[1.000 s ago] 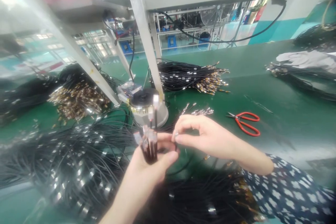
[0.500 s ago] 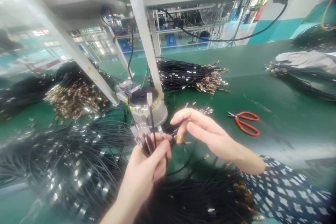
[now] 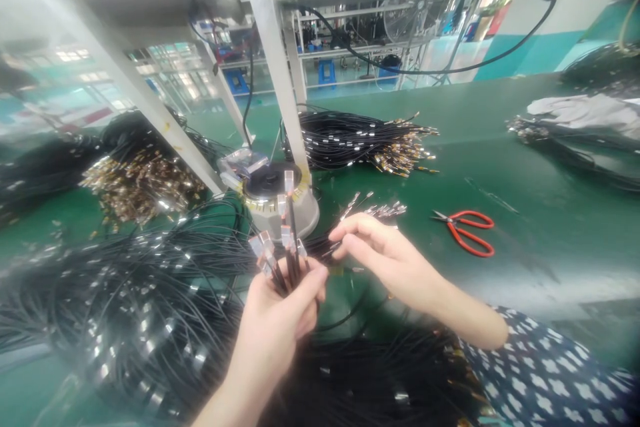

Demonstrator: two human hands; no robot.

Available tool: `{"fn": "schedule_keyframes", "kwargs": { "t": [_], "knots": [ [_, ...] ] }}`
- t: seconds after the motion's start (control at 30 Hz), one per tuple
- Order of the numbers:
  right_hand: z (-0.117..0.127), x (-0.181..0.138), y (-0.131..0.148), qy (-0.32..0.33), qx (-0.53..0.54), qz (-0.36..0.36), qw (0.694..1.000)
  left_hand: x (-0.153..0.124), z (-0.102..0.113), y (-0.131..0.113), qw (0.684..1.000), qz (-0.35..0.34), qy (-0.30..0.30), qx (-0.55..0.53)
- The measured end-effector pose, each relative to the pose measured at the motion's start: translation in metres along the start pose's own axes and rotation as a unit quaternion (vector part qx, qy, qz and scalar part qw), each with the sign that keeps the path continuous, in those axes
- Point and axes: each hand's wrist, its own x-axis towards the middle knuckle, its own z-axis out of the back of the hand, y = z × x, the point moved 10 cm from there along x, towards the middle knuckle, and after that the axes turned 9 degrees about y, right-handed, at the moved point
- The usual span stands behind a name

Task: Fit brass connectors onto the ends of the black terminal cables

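My left hand (image 3: 280, 310) is closed around a bunch of thin black wires (image 3: 286, 259) whose silver terminal ends stick up above my fingers. My right hand (image 3: 380, 253) sits just to the right of it, fingertips pinched at a wire end near loose wires with silver tips (image 3: 373, 209) on the green bench (image 3: 500, 167). A round grey device with a black top (image 3: 277, 197) stands right behind the bunch. Black wires pile up below my wrists.
Red-handled scissors (image 3: 467, 230) lie to the right. A bundle of black wires with gold terminals (image 3: 360, 143) lies at the back, another gold-tipped heap (image 3: 135, 187) at the left. Slanted metal frame legs (image 3: 273, 47) rise from the bench. A white glove (image 3: 585, 110) lies far right.
My right hand opened and drew away from the bunch, then came back down and pinched at a wire end near it. The left hand stayed closed on the wires.
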Motion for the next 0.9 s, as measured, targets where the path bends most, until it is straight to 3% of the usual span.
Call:
{"fn": "schedule_keyframes", "kwargs": {
  "t": [0.13,0.3,0.43,0.9],
  "knots": [
    [-0.003,-0.003,0.005,-0.012,-0.061,0.011,0.998,0.0,-0.002,-0.001,1.0,-0.003,0.003,0.001],
    [0.012,-0.005,0.008,-0.061,-0.054,0.002,0.997,-0.003,-0.01,-0.01,0.999,-0.044,0.026,-0.015],
    [0.015,-0.003,0.008,-0.056,-0.028,-0.016,0.998,-0.005,-0.013,-0.012,0.998,-0.059,0.036,0.007],
    [0.005,-0.001,0.007,-0.037,0.018,-0.018,0.999,-0.014,-0.007,-0.013,0.994,-0.069,-0.025,0.082]
  ]
}}
